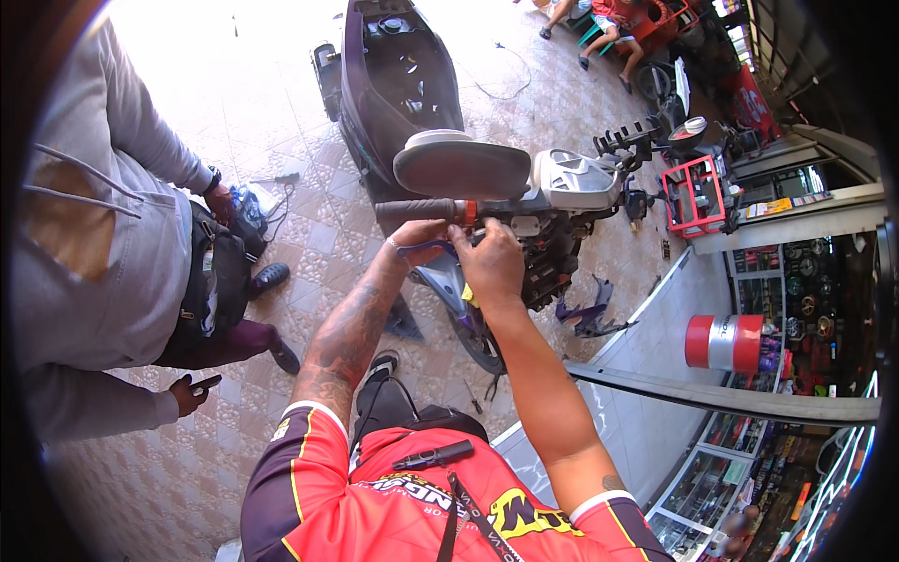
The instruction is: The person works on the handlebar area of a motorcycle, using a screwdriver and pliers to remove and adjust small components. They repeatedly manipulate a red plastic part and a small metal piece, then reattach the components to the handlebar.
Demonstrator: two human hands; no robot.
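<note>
A motorcycle with parts of its bodywork off stands in front of me, its black rubber handlebar grip pointing left. My left hand is closed around a blue lever just below that grip. Close beside it, my right hand has thumb and fingers pinched together at the lever's inner end, next to the orange-red collar. What those fingertips hold is hidden. Just beyond the grip is a dark oval mirror, and a white-and-grey housing sits to its right.
At left stands a person in a grey hoodie, a phone in one hand. Purple bodywork lies on the tiled floor. Glass display cases, a red-and-silver drum and a red metal frame are at right. People sit at the back.
</note>
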